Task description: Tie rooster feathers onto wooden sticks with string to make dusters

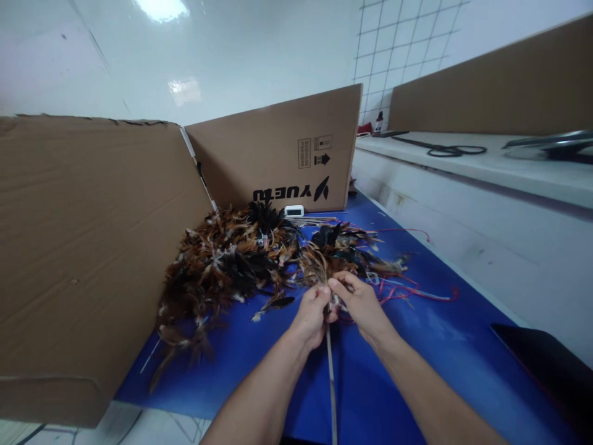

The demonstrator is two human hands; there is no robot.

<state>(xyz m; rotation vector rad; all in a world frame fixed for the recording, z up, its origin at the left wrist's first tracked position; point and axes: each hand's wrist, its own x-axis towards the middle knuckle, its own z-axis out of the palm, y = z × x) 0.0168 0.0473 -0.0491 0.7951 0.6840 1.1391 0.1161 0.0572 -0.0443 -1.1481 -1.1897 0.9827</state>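
My left hand (315, 313) is closed around the upper end of a thin pale stick (331, 383), which runs down toward the near edge. Brown feathers (319, 262) fan out at the stick's top, just above my fingers. Close against it, my right hand (359, 303) pinches at the base of these feathers, thumb bent in. The exact thing between its fingertips is too small to tell. Behind and left of my hands lies a large heap of brown and black feathers (231, 259). A smaller bunch of dark feathers (331, 235) sits right behind them.
Blue table (259, 371) under everything. Cardboard panels stand left (83, 259) and behind (278, 154). A small white digital display (294, 211) stands by the back panel. Red cords (417, 290) lie right. Scissors (456, 150) rest on a white ledge. A dark object (542, 358) sits near right.
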